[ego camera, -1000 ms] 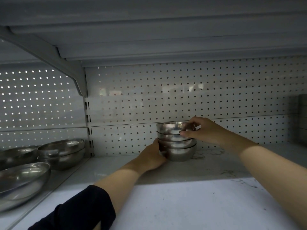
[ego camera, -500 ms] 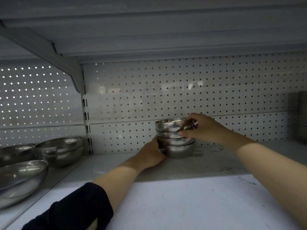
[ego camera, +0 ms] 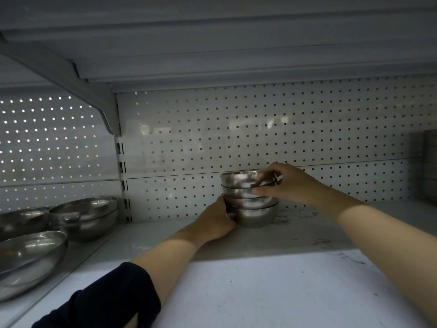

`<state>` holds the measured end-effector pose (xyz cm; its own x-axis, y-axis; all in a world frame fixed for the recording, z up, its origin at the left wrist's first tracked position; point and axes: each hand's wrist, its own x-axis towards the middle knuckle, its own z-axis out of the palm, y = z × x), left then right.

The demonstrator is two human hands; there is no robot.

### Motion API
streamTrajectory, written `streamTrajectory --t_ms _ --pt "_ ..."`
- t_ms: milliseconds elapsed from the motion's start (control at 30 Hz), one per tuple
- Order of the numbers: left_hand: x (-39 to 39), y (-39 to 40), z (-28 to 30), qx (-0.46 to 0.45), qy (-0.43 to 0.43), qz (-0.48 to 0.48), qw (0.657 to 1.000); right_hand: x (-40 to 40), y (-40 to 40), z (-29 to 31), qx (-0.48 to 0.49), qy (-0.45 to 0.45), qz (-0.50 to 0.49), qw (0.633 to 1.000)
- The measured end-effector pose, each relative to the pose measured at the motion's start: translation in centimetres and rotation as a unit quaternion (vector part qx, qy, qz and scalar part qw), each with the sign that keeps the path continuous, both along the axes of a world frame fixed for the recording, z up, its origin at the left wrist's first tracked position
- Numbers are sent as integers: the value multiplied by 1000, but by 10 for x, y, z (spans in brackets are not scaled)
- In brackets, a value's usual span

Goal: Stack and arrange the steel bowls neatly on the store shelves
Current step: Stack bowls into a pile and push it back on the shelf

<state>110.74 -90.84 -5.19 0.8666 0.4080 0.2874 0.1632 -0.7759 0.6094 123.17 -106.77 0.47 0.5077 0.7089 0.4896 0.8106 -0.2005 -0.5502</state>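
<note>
A stack of several small steel bowls [ego camera: 250, 204] stands on the white shelf [ego camera: 236, 285], close to the pegboard back wall. My left hand [ego camera: 216, 220] cups the lower left side of the stack at the bottom bowl. My right hand [ego camera: 288, 183] grips the right rim of the top bowls, thumb on the front and fingers over the edge. The far right side of the stack is hidden behind that hand.
On the neighbouring shelf section at left sit larger steel bowls: a nested pair [ego camera: 86, 215], one behind it [ego camera: 22, 220] and one at the front [ego camera: 29, 254]. A shelf bracket [ego camera: 71, 76] slants overhead at left. Dark metal items [ego camera: 429, 169] stand at far right.
The view has shifted slightly, and the stack with both hands sits marginally further back toward the pegboard. Both hands keep the same hold.
</note>
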Motion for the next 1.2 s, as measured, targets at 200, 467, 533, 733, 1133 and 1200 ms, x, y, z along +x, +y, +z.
streamTrajectory --t_ms 200,467,533,733,1133,1200 --pt "-1 -3 1 -7 -3 2 1000 -1 0 -1 3 -5 -3 1000" --pt "-3 -6 3 -24 1 5 1000 -1 0 -2 7 3 -8 1000" --pt "-3 -7 4 -25 0 1 1000 -1 0 -1 8 8 -5 1000" --pt "-8 -8 8 -34 21 0 999 0 0 0 -18 -12 -1 1000" --pt "-109 -9 62 122 32 133 983 -43 -4 33 17 -163 -42 986" --pt "-158 -10 66 140 -9 156 978 -72 1 40 37 -180 1 983"
